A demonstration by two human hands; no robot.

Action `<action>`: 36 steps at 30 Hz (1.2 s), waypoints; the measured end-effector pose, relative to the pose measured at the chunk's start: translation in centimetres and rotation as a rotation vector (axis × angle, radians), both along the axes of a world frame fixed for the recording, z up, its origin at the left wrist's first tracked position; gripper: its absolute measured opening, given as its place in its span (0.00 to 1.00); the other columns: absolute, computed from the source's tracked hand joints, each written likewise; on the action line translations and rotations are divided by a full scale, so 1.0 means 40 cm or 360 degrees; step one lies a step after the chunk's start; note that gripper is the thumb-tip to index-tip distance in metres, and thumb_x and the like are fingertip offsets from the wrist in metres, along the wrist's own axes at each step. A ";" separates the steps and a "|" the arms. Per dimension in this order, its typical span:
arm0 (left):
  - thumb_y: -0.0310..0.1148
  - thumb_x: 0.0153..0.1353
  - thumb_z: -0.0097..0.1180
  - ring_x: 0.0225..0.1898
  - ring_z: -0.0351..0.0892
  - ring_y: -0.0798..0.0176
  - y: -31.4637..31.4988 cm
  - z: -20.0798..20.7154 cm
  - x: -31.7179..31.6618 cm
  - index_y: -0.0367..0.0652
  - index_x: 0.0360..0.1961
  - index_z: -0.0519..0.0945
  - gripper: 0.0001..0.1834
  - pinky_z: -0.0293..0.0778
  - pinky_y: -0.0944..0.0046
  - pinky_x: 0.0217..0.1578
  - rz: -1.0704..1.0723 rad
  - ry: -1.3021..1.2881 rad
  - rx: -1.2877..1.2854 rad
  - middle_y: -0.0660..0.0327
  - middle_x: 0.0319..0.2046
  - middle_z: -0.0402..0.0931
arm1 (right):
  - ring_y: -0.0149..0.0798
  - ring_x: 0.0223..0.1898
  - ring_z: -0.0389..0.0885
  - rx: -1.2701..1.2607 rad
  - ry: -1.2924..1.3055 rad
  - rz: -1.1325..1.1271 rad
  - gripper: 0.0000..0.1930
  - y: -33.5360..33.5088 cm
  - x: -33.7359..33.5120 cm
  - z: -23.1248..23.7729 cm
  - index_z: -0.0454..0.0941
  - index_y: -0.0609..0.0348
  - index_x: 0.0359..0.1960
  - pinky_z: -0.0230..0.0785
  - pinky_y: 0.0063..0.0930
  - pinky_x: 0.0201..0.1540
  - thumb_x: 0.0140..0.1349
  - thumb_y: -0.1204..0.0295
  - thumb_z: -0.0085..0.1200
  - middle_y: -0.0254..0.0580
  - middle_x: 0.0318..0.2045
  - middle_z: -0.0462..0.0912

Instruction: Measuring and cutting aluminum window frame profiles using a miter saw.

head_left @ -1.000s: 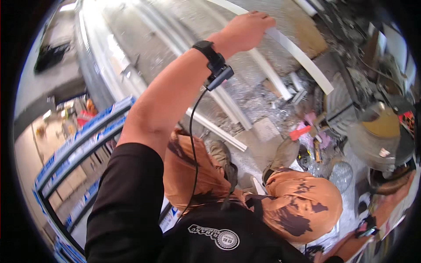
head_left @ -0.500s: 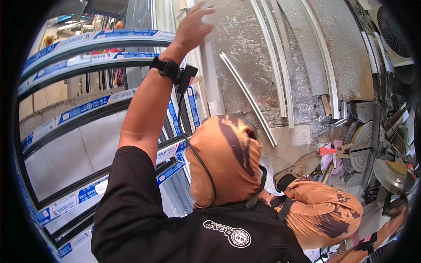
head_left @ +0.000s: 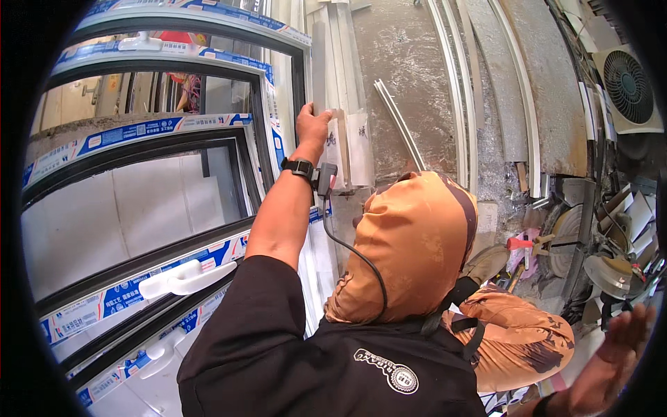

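Observation:
My left hand (head_left: pixel 314 126), with a black strap and a small dark device on its wrist, is at the edge of a bundle of long pale strips (head_left: pixel 360 142) in clear film. Its fingers are bent against the wrapping, and their far side is hidden. Paper labels show under the film. Just left of this hand stand dark window frames (head_left: pixel 260 135) with blue and white protective tape. One frame carries a white handle (head_left: pixel 187 278). At the lower right my right hand (head_left: pixel 618 358) is raised with its fingers apart, holding nothing, somewhat blurred.
Long white profiles (head_left: pixel 451 90) lie on the grey floor ahead. A loose profile (head_left: pixel 399 125) slants beside my orange-clad knee (head_left: pixel 417 243). To the right are a fan (head_left: pixel 629 90), a red-handled tool (head_left: pixel 520 243), a round metal disc (head_left: pixel 611 274) and stacked offcuts.
My left hand has come down from its raised reach onto the wrapped strips. My right hand has left the clutter at the far right and spread its fingers. The view has shifted.

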State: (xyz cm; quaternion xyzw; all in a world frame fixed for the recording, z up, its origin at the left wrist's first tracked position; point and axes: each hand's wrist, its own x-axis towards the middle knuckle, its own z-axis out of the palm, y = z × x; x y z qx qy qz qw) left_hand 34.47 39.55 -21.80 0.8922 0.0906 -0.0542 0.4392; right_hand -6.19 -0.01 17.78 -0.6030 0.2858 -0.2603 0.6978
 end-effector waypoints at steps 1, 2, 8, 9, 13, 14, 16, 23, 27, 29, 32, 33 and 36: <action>0.34 0.49 0.65 0.45 0.83 0.52 0.020 0.002 0.000 0.35 0.50 0.80 0.25 0.75 0.58 0.49 0.0015 0.0051 0.0021 0.48 0.45 0.83 | 0.50 0.57 0.78 0.0158 0.0004 0.0079 0.27 0.020 0.025 -0.007 0.65 0.66 0.64 0.70 0.45 0.61 0.65 0.73 0.55 0.56 0.57 0.78; 0.35 0.50 0.64 0.45 0.83 0.52 0.040 0.001 0.006 0.36 0.48 0.81 0.24 0.75 0.58 0.48 0.0032 0.0111 0.0047 0.48 0.43 0.83 | 0.50 0.56 0.78 0.0211 -0.0104 0.0230 0.26 0.022 0.063 -0.018 0.65 0.66 0.64 0.71 0.45 0.60 0.65 0.73 0.55 0.56 0.56 0.78; 0.39 0.51 0.60 0.41 0.84 0.47 0.119 0.010 0.019 0.37 0.41 0.84 0.19 0.76 0.56 0.45 0.0037 0.0377 0.0405 0.47 0.37 0.84 | 0.47 0.57 0.75 0.0387 -0.0416 0.0618 0.26 0.012 0.193 -0.070 0.62 0.63 0.66 0.66 0.43 0.63 0.68 0.71 0.51 0.51 0.57 0.76; 0.39 0.51 0.61 0.40 0.84 0.47 0.127 0.010 0.015 0.38 0.41 0.85 0.19 0.76 0.56 0.44 -0.0001 0.0400 0.0420 0.48 0.36 0.84 | 0.45 0.58 0.74 0.0412 -0.0410 0.0643 0.27 0.012 0.201 -0.076 0.61 0.63 0.67 0.63 0.41 0.65 0.68 0.71 0.50 0.50 0.58 0.74; 0.41 0.53 0.64 0.39 0.84 0.48 0.130 0.032 -0.003 0.40 0.41 0.85 0.19 0.76 0.55 0.42 -0.0162 0.0451 0.0512 0.48 0.34 0.85 | 0.33 0.52 0.68 0.0220 -0.0022 0.0222 0.29 0.032 0.172 -0.135 0.55 0.69 0.70 0.59 0.29 0.60 0.71 0.70 0.43 0.44 0.58 0.67; 0.41 0.53 0.64 0.39 0.84 0.48 0.125 0.039 -0.003 0.40 0.41 0.85 0.19 0.76 0.55 0.42 -0.0174 0.0445 0.0519 0.49 0.34 0.85 | 0.33 0.50 0.69 0.0210 0.0042 0.0175 0.28 0.030 0.162 -0.149 0.58 0.69 0.69 0.61 0.30 0.58 0.70 0.69 0.44 0.44 0.56 0.70; 0.42 0.53 0.64 0.41 0.84 0.48 0.109 0.051 0.005 0.43 0.42 0.86 0.18 0.77 0.54 0.42 -0.0232 0.0464 0.0674 0.49 0.36 0.85 | 0.33 0.49 0.71 0.0211 0.0138 0.0064 0.26 0.024 0.140 -0.172 0.62 0.68 0.67 0.64 0.29 0.54 0.70 0.68 0.46 0.43 0.51 0.73; 0.45 0.52 0.67 0.42 0.84 0.46 0.065 0.065 0.074 0.43 0.39 0.87 0.19 0.77 0.55 0.45 -0.0272 0.0351 0.0909 0.49 0.38 0.85 | 0.32 0.46 0.74 0.0128 0.0326 0.0216 0.22 -0.023 0.099 -0.240 0.67 0.67 0.63 0.66 0.26 0.51 0.70 0.70 0.47 0.41 0.46 0.77; 0.46 0.53 0.67 0.41 0.85 0.48 0.066 0.066 0.092 0.41 0.39 0.86 0.20 0.77 0.56 0.43 -0.0325 0.0412 0.0945 0.49 0.36 0.85 | 0.31 0.46 0.75 0.0028 0.0446 0.0263 0.22 -0.021 0.092 -0.283 0.69 0.67 0.62 0.67 0.25 0.51 0.70 0.69 0.48 0.41 0.46 0.78; 0.45 0.56 0.66 0.37 0.85 0.51 0.066 0.069 0.096 0.38 0.39 0.86 0.20 0.77 0.57 0.40 -0.0369 0.0445 0.0946 0.50 0.34 0.86 | 0.31 0.47 0.75 -0.0035 0.0546 0.0209 0.22 -0.012 0.091 -0.300 0.69 0.67 0.62 0.68 0.25 0.51 0.70 0.69 0.48 0.41 0.46 0.78; 0.46 0.52 0.68 0.41 0.85 0.47 0.061 0.070 0.103 0.38 0.38 0.86 0.21 0.77 0.56 0.44 -0.0367 0.0451 0.1050 0.48 0.37 0.85 | 0.31 0.47 0.76 -0.0092 0.0614 0.0235 0.21 -0.003 0.093 -0.317 0.70 0.67 0.61 0.68 0.26 0.51 0.70 0.69 0.48 0.41 0.46 0.79; 0.46 0.51 0.68 0.44 0.84 0.45 0.060 0.069 0.104 0.38 0.38 0.86 0.22 0.77 0.55 0.46 -0.0355 0.0458 0.1094 0.46 0.38 0.85 | 0.31 0.46 0.76 -0.0101 0.0628 0.0257 0.21 -0.001 0.094 -0.321 0.70 0.67 0.61 0.68 0.26 0.51 0.70 0.69 0.48 0.41 0.46 0.79; 0.47 0.50 0.69 0.46 0.84 0.45 0.059 0.063 0.112 0.37 0.39 0.86 0.23 0.77 0.54 0.48 -0.0398 0.0479 0.1169 0.45 0.40 0.84 | 0.31 0.45 0.76 -0.0187 0.0739 0.0306 0.20 0.001 0.094 -0.324 0.71 0.67 0.59 0.68 0.27 0.50 0.70 0.68 0.48 0.41 0.44 0.79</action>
